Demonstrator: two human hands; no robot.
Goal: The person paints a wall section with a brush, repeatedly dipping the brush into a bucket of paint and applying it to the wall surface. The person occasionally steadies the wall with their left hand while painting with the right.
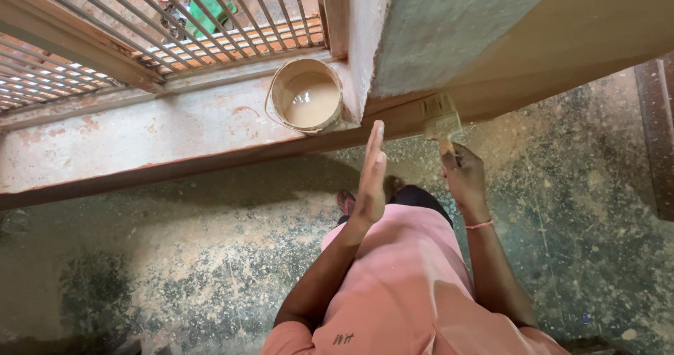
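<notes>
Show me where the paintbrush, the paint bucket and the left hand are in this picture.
paintbrush [440, 121], head view, on the bristles.
paint bucket [281, 81], head view, on the inner wall.
left hand [371, 179], head view, on the middle of the hand.

— What is your bucket standing on?

— Your paint bucket [307, 95] sits on the window ledge [140, 137], a pale, worn slab with reddish patches, right beside the wall corner [354, 60] and just below the window grille [175, 18]. The bucket is open, with light brown liquid inside.

— And under your feet?

— You stand on a dark greenish floor [175, 257], dusted and spattered all over with pale tan specks. Your sandalled foot [345, 200] rests on it near the base of the ledge.
</notes>
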